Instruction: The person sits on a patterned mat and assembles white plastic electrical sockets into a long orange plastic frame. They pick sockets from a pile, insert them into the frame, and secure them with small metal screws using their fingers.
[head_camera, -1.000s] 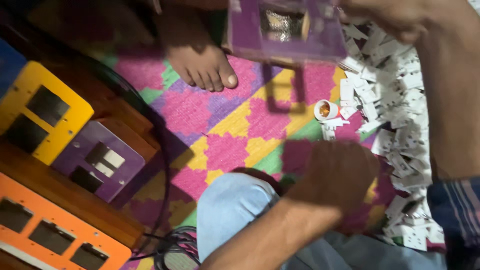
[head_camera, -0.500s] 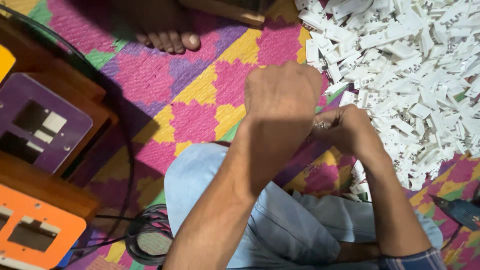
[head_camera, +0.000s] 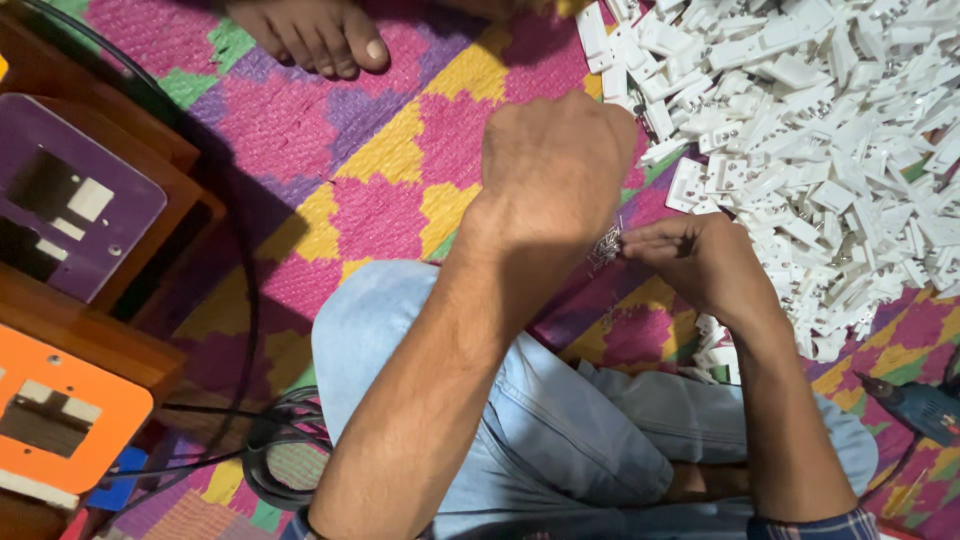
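Tiny metal screws (head_camera: 606, 243) pinched mid-frame

Right hand (head_camera: 700, 262) fingers grasp the light, slippery bunch; left hand (head_camera: 555, 165) is clenched, contents hidden. Best gripped by the shanks.

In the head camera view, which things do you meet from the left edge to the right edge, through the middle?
Purple panel → black cable → left hand → small metal screws → right hand → pile of white plastic parts.
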